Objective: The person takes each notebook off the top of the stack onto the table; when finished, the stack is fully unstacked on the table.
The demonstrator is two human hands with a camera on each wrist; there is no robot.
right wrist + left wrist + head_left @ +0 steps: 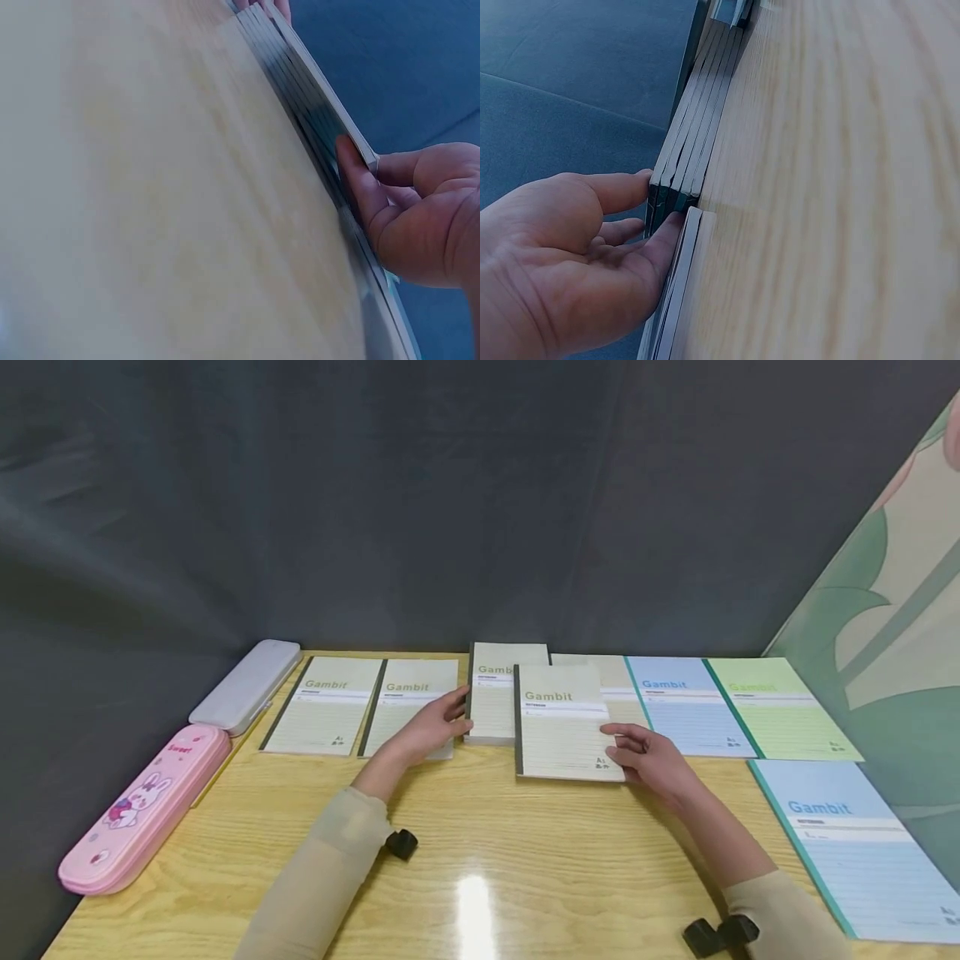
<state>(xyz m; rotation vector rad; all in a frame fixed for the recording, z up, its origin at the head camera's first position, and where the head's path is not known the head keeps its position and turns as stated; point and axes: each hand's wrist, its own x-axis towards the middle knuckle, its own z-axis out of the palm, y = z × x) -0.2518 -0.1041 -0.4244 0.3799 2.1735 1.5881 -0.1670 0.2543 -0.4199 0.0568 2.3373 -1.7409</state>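
In the head view my right hand [651, 762] pinches the right edge of a cream Gambit notebook [562, 735] with a dark spine. The right wrist view shows this notebook [330, 90] raised over other notebooks, the thumb on its underside. My left hand [426, 727] touches the spine side of a stack of cream notebooks [491, 706], partly covered by the held one. Seen from the left wrist, fairly straight fingers and thumb rest against the dark spine end of that stack [697, 112]. Two cream notebooks [322, 710] lie left of the stack, one partly under the left forearm.
Right of the stack lie a beige notebook [588, 664], a blue one [686, 706] and a green one [780, 710]. Another blue notebook [862, 852] is nearer. A pink pencil case [146, 810] and a grey case [247, 685] line the left edge. Dark curtain stands behind.
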